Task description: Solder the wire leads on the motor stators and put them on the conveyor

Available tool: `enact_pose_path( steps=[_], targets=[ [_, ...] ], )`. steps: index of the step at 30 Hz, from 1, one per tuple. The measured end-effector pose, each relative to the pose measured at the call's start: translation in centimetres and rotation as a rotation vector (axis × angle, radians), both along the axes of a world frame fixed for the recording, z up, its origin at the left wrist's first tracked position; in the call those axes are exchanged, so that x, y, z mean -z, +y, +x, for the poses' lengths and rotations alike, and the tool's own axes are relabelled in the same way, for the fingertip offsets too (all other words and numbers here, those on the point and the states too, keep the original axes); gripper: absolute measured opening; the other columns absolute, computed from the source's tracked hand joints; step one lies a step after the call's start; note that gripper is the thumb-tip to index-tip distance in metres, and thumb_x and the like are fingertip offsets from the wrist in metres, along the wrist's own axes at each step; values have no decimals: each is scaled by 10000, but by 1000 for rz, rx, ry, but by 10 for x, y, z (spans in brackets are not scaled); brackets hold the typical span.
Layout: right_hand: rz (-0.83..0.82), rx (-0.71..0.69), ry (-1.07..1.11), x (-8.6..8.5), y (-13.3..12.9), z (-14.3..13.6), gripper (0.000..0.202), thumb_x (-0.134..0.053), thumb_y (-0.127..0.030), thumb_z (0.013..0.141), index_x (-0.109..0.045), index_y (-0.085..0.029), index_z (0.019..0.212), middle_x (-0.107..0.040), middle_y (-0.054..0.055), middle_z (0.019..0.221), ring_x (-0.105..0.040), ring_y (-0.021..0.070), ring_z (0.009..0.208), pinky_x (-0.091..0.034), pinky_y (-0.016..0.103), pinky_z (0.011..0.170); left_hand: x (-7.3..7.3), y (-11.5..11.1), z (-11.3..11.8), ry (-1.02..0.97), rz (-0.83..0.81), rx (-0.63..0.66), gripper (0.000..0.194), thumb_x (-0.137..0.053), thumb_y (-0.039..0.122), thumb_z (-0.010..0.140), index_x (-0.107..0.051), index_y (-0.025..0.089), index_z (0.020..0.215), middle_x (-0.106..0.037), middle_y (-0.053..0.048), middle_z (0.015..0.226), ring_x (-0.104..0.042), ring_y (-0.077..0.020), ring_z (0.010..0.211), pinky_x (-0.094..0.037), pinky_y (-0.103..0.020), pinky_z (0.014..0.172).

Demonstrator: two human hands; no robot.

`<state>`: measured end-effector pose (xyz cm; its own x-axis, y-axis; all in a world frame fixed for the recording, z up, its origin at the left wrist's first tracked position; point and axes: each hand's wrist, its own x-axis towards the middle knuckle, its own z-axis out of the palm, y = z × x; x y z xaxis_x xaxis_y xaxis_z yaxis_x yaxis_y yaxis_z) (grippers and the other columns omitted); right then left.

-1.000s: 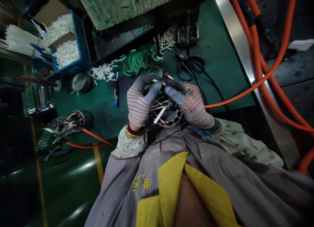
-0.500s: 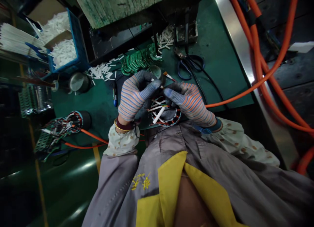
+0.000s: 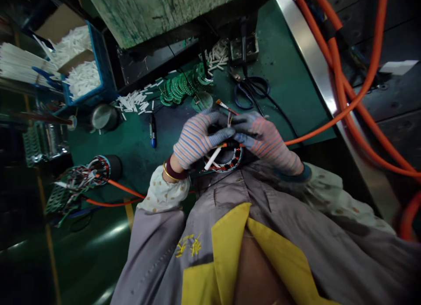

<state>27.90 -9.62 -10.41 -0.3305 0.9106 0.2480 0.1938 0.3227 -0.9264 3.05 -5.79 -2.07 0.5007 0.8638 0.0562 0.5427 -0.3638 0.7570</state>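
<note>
Both my hands wear striped knit gloves with grey-blue fingertips. My left hand [image 3: 204, 136] is closed, thumb and fingers pinched on a thin wire lead. My right hand [image 3: 261, 136] faces it almost fingertip to fingertip, closed on the wire leads too; the exact grip is hidden. A short pale sleeve [image 3: 229, 119] stands up between the fingertips. Just below lies a ring-shaped motor stator [image 3: 237, 159] with laced windings, partly covered by the hands. A white sleeving tube [image 3: 213, 159] sticks out across it. An orange cable [image 3: 296, 140] runs in under my right hand.
Beyond the hands lie a brush [image 3: 226, 106], scissors [image 3: 251, 92], green slotted strips [image 3: 177, 89] and loose white tubes [image 3: 134, 102]. A marker [image 3: 152, 131] and metal cup [image 3: 104, 117] are leftward. A second wound stator [image 3: 100, 166] sits left; a blue bin [image 3: 103, 79] holds white tubes.
Both hands have shifted right and slightly down, closer over the stator. The left hand now covers more of the stator, and a pale sleeve shows upright between the fingertips.
</note>
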Motion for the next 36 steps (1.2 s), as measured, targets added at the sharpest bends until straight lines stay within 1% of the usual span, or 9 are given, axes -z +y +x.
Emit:
enact_pose_path(
  steps=[3, 6, 11, 16, 20, 23, 26, 32, 36],
  targets=[
    [155, -39, -429, 9, -33, 14, 710, -758, -751, 1091, -843, -282, 1617, -840, 190, 1560, -765, 412, 1368, -618, 563, 1167, 9, -16, -4, 250, 62, -4, 295, -780, 500, 1206, -857, 222, 1143, -840, -70, 1066, -800, -282, 1004, -630, -383, 919],
    [169, -49, -712, 15, -46, 9, 780, -817, -676, 1053, -770, -258, 1710, -816, 230, 1588, -757, 424, 1314, -620, 518, 1078, 14, -25, -17, 355, 112, 14, 217, -758, 423, 1196, -850, 226, 1193, -830, -62, 1026, -791, -286, 964, -627, -386, 904],
    [76, 144, -703, -2, 23, -20, 619, -606, -463, 1184, -723, -168, 1716, -810, 216, 1597, -740, 399, 1410, -602, 511, 1195, 16, -15, -36, 351, 355, -161, 233, -765, 432, 1169, -863, 243, 1264, -831, -131, 1416, -763, -353, 1337, -636, -475, 1181],
    [-200, 142, -1059, -28, 82, -47, 474, -524, -140, 1112, -844, -100, 1459, -827, 283, 1464, -777, 448, 1319, -591, 544, 1077, 24, 1, -40, 328, 378, -113, 226, -817, 414, 1127, -864, 247, 1271, -742, -141, 1670, -659, -399, 1537, -534, -570, 1370],
    [-95, 257, -629, -26, 67, -37, 299, -728, -380, 1138, -901, -222, 1323, -902, 168, 1298, -783, 401, 1237, -608, 520, 1092, 32, 8, -42, 253, 309, -102, 257, -823, 444, 1130, -862, 247, 1290, -742, -144, 1658, -662, -405, 1527, -548, -583, 1362],
    [-10, 248, -225, -21, 55, -34, 377, -857, -659, 1082, -927, -312, 1213, -926, 83, 1223, -798, 358, 1167, -643, 517, 1124, 34, 9, -44, 187, 263, -105, 263, -851, 484, 1115, -873, 273, 1270, -739, -147, 1647, -658, -418, 1536, -561, -600, 1361],
    [12, 188, -244, -21, 55, -43, 444, -828, -693, 1092, -932, -269, 1174, -927, 100, 1243, -815, 370, 1195, -643, 547, 1192, 33, 10, -47, 147, 220, -109, 272, -856, 514, 1117, -872, 285, 1261, -722, -162, 1666, -644, -435, 1560, -556, -626, 1371],
    [35, 101, -430, -28, 38, -31, 345, -776, -496, 1118, -946, -240, 1274, -921, 136, 1248, -835, 388, 1170, -647, 559, 1127, 34, 9, -46, 200, 224, -117, 316, -839, 535, 1126, -855, 238, 1233, -711, -160, 1672, -624, -421, 1575, -535, -591, 1387],
    [10, 177, -357, -20, 33, -15, 392, -804, -585, 1109, -948, -231, 1194, -922, 133, 1172, -842, 364, 1110, -647, 521, 1079, 37, 8, -44, 187, 280, -136, 322, -835, 519, 1128, -841, 244, 1296, -730, -155, 1636, -647, -398, 1535, -550, -565, 1360]
  ],
)
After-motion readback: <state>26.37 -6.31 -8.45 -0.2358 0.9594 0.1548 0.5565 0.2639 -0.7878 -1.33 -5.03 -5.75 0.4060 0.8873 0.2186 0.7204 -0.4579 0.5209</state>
